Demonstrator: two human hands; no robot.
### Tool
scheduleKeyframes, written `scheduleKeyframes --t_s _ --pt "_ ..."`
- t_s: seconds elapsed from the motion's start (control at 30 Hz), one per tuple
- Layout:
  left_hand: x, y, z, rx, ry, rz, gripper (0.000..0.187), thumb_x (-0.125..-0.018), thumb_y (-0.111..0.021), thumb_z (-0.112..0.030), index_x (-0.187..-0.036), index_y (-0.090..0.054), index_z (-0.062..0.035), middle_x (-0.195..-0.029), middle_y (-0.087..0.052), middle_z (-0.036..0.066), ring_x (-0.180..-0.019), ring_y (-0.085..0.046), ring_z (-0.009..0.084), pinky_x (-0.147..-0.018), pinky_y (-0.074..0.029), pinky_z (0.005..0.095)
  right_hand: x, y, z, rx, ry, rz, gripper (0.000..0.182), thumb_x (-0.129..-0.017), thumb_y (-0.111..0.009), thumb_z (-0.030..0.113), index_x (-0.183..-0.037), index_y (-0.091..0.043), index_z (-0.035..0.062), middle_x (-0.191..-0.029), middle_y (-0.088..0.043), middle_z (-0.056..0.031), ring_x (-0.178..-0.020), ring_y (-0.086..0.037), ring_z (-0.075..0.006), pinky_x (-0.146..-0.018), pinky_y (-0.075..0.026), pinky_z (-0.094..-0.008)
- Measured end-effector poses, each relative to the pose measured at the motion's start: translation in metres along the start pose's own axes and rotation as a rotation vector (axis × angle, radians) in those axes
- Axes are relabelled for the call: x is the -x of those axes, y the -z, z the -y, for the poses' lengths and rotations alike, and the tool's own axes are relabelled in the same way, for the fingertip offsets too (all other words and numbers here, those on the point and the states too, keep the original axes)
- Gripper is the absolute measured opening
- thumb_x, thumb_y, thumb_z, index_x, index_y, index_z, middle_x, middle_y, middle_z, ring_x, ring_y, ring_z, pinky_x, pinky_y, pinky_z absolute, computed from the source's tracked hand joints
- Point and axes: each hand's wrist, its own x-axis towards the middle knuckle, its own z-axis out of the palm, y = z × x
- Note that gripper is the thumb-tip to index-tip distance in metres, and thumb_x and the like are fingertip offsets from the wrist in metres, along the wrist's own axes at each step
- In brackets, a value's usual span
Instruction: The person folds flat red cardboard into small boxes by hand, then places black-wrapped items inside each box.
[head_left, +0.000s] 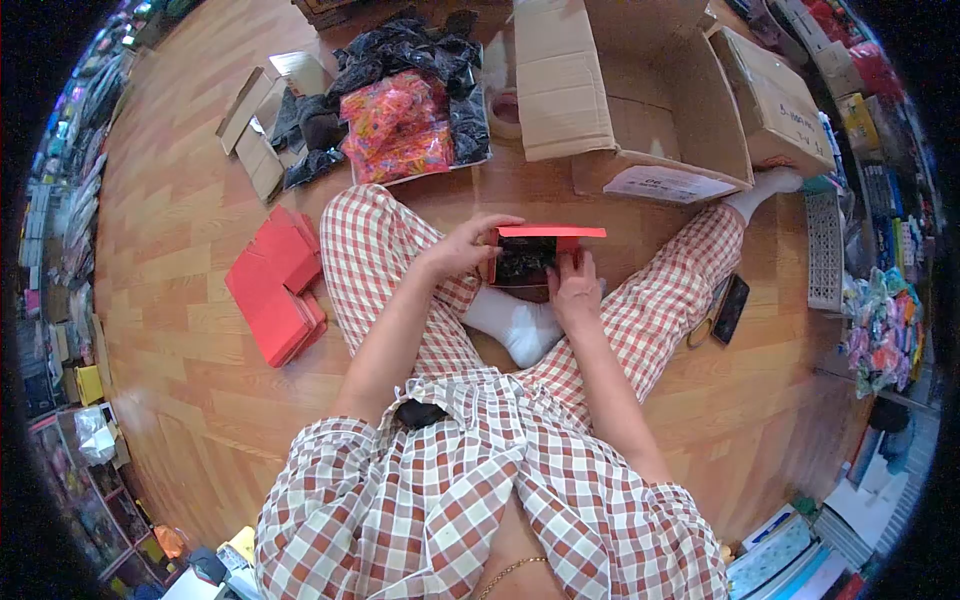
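Observation:
A small red cardboard box (549, 232) is between my hands, above the floor in front of my crossed legs. Its top is open, and black crinkled plastic (526, 262) shows inside. My left hand (464, 248) grips the box's left side, its fingers reaching over the far left corner. At the right end, my right hand (577, 290) has its fingertips on a small side flap, with the thumb near the front wall. Flat red box blanks (270, 290) lie stacked on the floor beyond my left knee.
A large open carton (660, 125) stands ahead, beside a closed carton (775, 100). Left of them, a tray holds black plastic bags (410, 55) and a bag of colourful items (398, 125). A phone (731, 309) and scissors lie right. Stocked shelves line both sides.

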Motion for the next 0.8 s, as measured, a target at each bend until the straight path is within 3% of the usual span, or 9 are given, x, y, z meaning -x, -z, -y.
scheduleKeyframes --t_s 0.13,0.23,0.33,0.43,0.5,0.53,0.7,0.73,0.8 --pt "-0.001 0.007 0.001 -0.045 0.05 -0.006 0.05 -0.081 -0.059 -0.001 -0.13 -0.05 -0.0114 -0.128 -0.052 0.01 -0.121 -0.045 0.0222 -0.103 -0.034 0.0327 0.0 -0.003 -0.011 -0.162 -0.022 -0.047 0.019 -0.081 -0.058 0.013 -0.098 -0.057 0.0049 -0.098 -0.052 -0.0187 -0.092 -0.054 -0.0383 -0.074 -0.045 -0.0498" --pt "-0.004 0.012 0.002 0.218 0.068 0.017 0.051 -0.082 -0.06 -0.001 -0.131 -0.048 -0.01 -0.124 -0.056 0.007 -0.115 -0.049 0.0181 -0.098 -0.039 0.0312 -0.003 -0.005 -0.018 -0.33 -0.001 -0.13 0.016 -0.078 -0.056 0.004 -0.094 -0.057 0.0042 -0.09 -0.054 -0.0182 -0.085 -0.055 -0.0395 -0.071 -0.046 -0.0484" --pt "-0.009 0.011 0.006 0.412 0.254 0.013 0.041 -0.083 -0.061 0.001 -0.123 -0.054 -0.0027 -0.113 -0.062 0.005 -0.107 -0.055 0.0172 -0.093 -0.043 0.0314 -0.004 -0.006 -0.023 -0.296 -0.007 -0.134 0.014 -0.077 -0.055 0.001 -0.091 -0.057 0.0034 -0.087 -0.053 -0.0194 -0.081 -0.055 -0.0414 -0.069 -0.047 -0.0463" --pt "-0.023 -0.008 0.043 0.207 0.246 -0.12 0.036 -0.081 -0.061 0.002 -0.116 -0.059 -0.0052 -0.104 -0.065 0.007 -0.102 -0.058 0.0202 -0.085 -0.047 0.0345 -0.007 -0.009 -0.025 -0.309 -0.019 -0.15 0.013 -0.077 -0.056 0.002 -0.09 -0.057 0.0027 -0.085 -0.053 -0.0187 -0.078 -0.055 -0.0411 -0.067 -0.047 -0.0471" --pt "-0.031 -0.014 0.054 -0.246 -0.043 -0.314 0.036 -0.076 -0.063 0.003 -0.11 -0.064 -0.0092 -0.096 -0.066 0.011 -0.101 -0.06 0.0261 -0.082 -0.048 0.0384 -0.007 -0.009 -0.027 -0.334 -0.045 -0.116 0.015 -0.077 -0.057 0.002 -0.092 -0.056 0.0025 -0.087 -0.054 -0.0188 -0.08 -0.056 -0.0406 -0.067 -0.047 -0.0465" --pt "-0.033 -0.014 0.055 -0.244 -0.045 -0.313 0.036 -0.076 -0.063 0.003 -0.11 -0.064 -0.0092 -0.096 -0.066 0.011 -0.101 -0.06 0.0261 -0.082 -0.048 0.0384 -0.007 -0.008 -0.029 -0.356 -0.073 -0.081 0.017 -0.076 -0.058 0.002 -0.093 -0.055 0.0022 -0.089 -0.055 -0.019 -0.082 -0.057 -0.0401 -0.068 -0.047 -0.0459" --pt "-0.024 -0.022 0.02 -0.34 -0.282 -0.16 0.057 -0.068 -0.066 0.0 -0.12 -0.061 -0.0218 -0.121 -0.053 0.02 -0.113 -0.051 0.0366 -0.095 -0.043 0.0389 -0.005 0.0 -0.03 -0.506 -0.193 -0.1 0.027 -0.078 -0.063 0.007 -0.102 -0.053 0.0009 -0.094 -0.059 -0.0204 -0.088 -0.06 -0.0382 -0.072 -0.049 -0.04" --pt "-0.02 -0.019 0.018 -0.481 -0.298 0.004 0.071 -0.068 -0.064 -0.001 -0.131 -0.05 -0.0308 -0.136 -0.039 0.021 -0.122 -0.042 0.0403 -0.103 -0.037 0.042 -0.006 0.007 -0.028 -0.533 -0.224 -0.093 0.032 -0.078 -0.065 0.009 -0.106 -0.052 0.0004 -0.095 -0.06 -0.0208 -0.089 -0.061 -0.0369 -0.074 -0.049 -0.0379" --pt "-0.014 -0.017 0.01 -0.586 -0.321 0.098 0.075 -0.069 -0.066 -0.006 -0.135 -0.044 -0.0332 -0.14 -0.033 0.022 -0.126 -0.036 0.042 -0.105 -0.033 0.045 -0.005 0.013 -0.026 -0.557 -0.25 -0.067 0.033 -0.078 -0.066 0.01 -0.106 -0.052 -0.0002 -0.093 -0.062 -0.0195 -0.087 -0.063 -0.0334 -0.074 -0.049 -0.0367"
